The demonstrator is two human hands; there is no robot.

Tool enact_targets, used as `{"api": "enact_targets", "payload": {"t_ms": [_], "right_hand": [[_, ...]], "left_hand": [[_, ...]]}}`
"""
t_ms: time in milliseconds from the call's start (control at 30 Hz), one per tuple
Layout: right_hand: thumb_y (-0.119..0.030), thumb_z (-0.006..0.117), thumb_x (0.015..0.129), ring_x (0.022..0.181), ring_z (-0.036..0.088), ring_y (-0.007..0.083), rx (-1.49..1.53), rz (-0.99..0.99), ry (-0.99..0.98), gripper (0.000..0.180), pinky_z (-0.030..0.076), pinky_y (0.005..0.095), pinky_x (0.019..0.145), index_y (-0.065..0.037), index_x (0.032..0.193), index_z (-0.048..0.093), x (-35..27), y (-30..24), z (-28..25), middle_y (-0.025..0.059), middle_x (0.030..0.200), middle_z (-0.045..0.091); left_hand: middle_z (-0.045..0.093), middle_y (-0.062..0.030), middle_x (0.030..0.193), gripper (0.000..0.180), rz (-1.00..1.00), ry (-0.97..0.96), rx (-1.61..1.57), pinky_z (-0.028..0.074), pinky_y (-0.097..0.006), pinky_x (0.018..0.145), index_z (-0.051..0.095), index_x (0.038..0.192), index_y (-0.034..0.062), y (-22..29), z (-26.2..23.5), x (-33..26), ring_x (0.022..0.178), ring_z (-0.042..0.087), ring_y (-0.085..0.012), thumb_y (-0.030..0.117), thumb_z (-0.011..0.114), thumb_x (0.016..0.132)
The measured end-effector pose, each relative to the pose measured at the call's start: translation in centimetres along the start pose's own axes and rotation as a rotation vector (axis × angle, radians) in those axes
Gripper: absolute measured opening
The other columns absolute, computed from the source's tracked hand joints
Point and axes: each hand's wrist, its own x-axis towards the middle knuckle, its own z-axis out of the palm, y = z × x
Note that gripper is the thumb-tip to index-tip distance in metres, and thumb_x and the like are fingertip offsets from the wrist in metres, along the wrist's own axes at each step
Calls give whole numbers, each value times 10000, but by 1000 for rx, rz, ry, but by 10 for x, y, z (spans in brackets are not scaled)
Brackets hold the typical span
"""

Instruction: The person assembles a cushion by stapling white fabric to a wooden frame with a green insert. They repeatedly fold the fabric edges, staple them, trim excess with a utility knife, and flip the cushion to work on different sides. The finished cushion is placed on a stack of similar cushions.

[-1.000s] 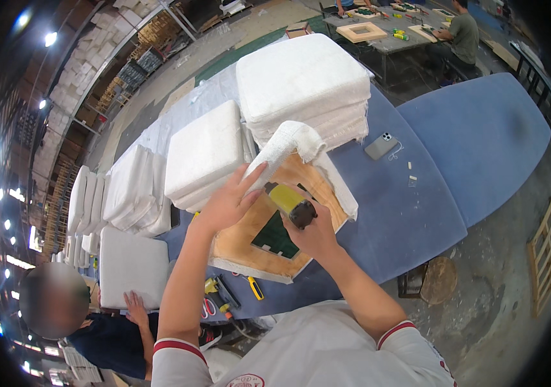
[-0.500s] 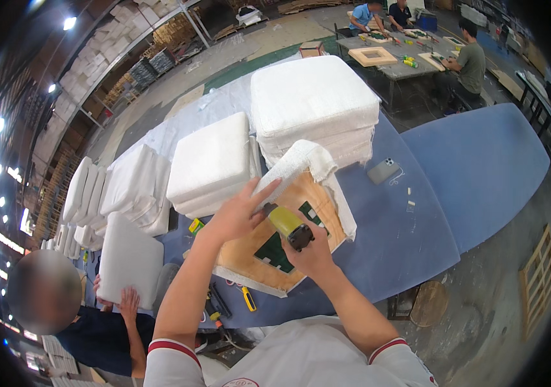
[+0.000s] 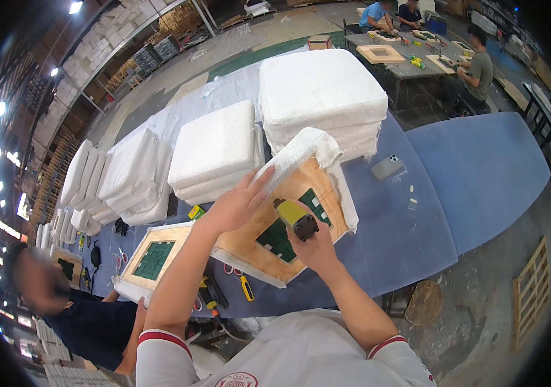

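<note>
My right hand (image 3: 317, 250) is wrapped round a yellow-green staple gun (image 3: 293, 218) with a black end cap. The gun is over a seat panel lying underside up: a light wooden frame (image 3: 275, 263) with dark green webbing (image 3: 276, 240) across its opening. White fabric (image 3: 296, 155) runs round the panel's rim and is folded inward along the far left side. On that fold lies my left hand (image 3: 237, 205), its fingers stretched out and the fingertips touching the fabric. The gun's nose is hidden from view.
Stacked white cushions (image 3: 324, 87) line the far side of the blue table (image 3: 391, 251). A phone (image 3: 386, 169) lies right. Near the front edge are a yellow-handled tool (image 3: 247, 288) and another power tool (image 3: 208, 293). At left, a co-worker holds a second panel (image 3: 153, 258).
My right hand and the staple gun have shifted slightly on the panel; my left hand stays on the fold. The co-worker's cushion has been turned over, showing its wooden underside.
</note>
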Motion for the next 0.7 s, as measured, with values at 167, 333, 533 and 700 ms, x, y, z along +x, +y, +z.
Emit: {"api": "enact_targets", "payload": {"t_ms": [167,333,533,700], "right_hand": [[47,796,1009,1173,765,141,-57,-109,31,572,584,300,1026,3,1563,662,-3,-28,-3,103,1322,825],[58,867,879,1132,847,331,-29,-249,116,663,638,373,953,0,1515,688,2,-7,9,206,1259,839],[41,877,868,1051,847,309,-43,-178,54,653,635,354,918,14,1495,700,-2,-15,13,214,1201,841],[27,857,906,1040,832,262,-64,-138,-1,609,624,345,934,8,1495,700,-8,-23,18,193,1197,842]], "left_hand": [[402,-284,1786,725,64,18,156,530,-577,1212,305,1833,416,6,-2,-13,1456,612,-548,285,582,1175],[412,-311,1775,750,107,61,125,543,-572,1202,336,1823,422,5,2,-12,1427,635,-557,260,623,1149],[424,-312,1763,833,115,81,134,586,-560,1141,326,1826,434,6,4,-15,1379,673,-546,187,656,1103],[410,-300,1777,959,146,98,140,611,-552,1107,306,1831,446,-1,6,-18,1356,695,-523,112,716,1031]]}}
